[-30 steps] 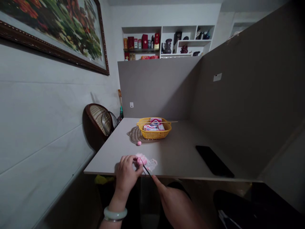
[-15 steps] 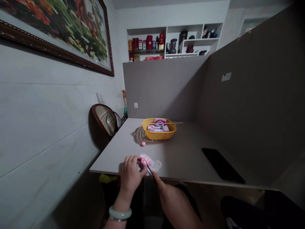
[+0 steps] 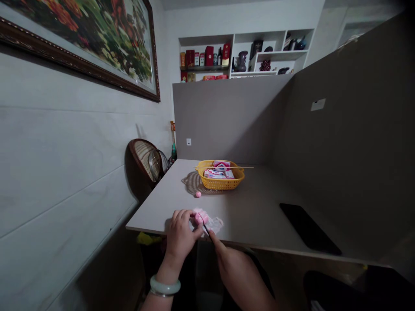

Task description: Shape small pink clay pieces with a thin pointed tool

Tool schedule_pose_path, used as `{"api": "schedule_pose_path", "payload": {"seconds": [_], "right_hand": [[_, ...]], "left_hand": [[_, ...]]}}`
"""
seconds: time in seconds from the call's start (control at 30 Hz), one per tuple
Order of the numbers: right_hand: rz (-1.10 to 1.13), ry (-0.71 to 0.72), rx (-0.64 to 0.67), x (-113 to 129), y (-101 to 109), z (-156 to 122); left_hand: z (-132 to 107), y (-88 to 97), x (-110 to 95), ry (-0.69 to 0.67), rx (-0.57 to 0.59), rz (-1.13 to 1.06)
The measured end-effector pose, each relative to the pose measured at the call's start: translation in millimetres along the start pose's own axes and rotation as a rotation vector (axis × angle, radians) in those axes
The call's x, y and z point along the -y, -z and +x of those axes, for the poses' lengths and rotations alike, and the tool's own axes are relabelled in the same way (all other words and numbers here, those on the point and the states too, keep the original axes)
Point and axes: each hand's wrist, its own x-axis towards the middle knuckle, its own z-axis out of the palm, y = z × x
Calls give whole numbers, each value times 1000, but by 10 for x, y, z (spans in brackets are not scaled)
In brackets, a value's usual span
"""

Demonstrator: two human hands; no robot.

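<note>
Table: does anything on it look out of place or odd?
One small pink ball lies alone beside the yellow basket, apart from the pink pieces at the left hand. A thin stick rests across the basket, overhanging it.

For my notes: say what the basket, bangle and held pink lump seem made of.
Basket: probably plastic, uniform yellow lattice. Bangle: maybe jade or glass, pale green, smooth sheen. Pink lump: soft-looking, matte, perhaps clay or foam; too small to tell.

Yellow basket [image 3: 220,185] mid-table; black phone [image 3: 309,229] right; framed painting [image 3: 97,39] on wall.
</note>
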Motion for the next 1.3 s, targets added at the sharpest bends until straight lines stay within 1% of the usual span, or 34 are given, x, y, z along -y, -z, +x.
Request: {"api": "schedule_pose_path", "payload": {"seconds": [0.1, 0.2, 0.27, 0.33, 0.4, 0.5, 0.57, 0.63, 0.7, 0.77, 0.87, 0.93, 1.0, 1.07, 1.17, 1.23, 1.3], "right_hand": [[22, 0, 24, -28, 39, -72], [5, 11, 1, 5, 68, 41], [-1, 8, -16, 39, 63, 147], [7, 10, -19, 59, 44, 196], [16, 11, -12, 54, 24, 152], [29, -11, 36, 9, 27, -33], [25, -36, 83, -17, 63, -146], [4, -43, 100, -18, 114, -183], [-24, -31, 70, 14, 161, -125], [-41, -19, 27, 69, 183, 3], [-43, -18, -6, 145, 158, 194], [-39, -16, -18, 153, 116, 231], [-38, -14, -17, 113, 75, 167], [-41, -11, 2, 43, 48, 34], [-51, -15, 38, -37, 56, -136], [-47, -18, 41, -33, 85, -135], [-37, -21, 17, 13, 114, -29]], "left_hand": [[2, 17, -16, -8, 13, -12], [6, 21, -20, 2, 19, -17], [8, 17, -14, 12, 19, -18], [7, 13, -4, 24, 21, -19], [2, 15, 4, 28, 33, -22], [-3, 23, 4, 22, 50, -25], [1, 28, -6, 23, 48, -22], [11, 27, -17, 34, 40, -18], [21, 21, -26, 47, 31, -16], [25, 15, -28, 49, 26, -18], [20, 8, -17, 36, 25, -19], [13, 6, -5, 27, 23, -20], [9, 5, 2, 24, 14, -20], [7, 7, 2, 20, 3, -18], [5, 10, -7, 17, -4, -24], [3, 7, -9, 22, 3, -33], [2, -2, -4, 32, 17, -39]]}}
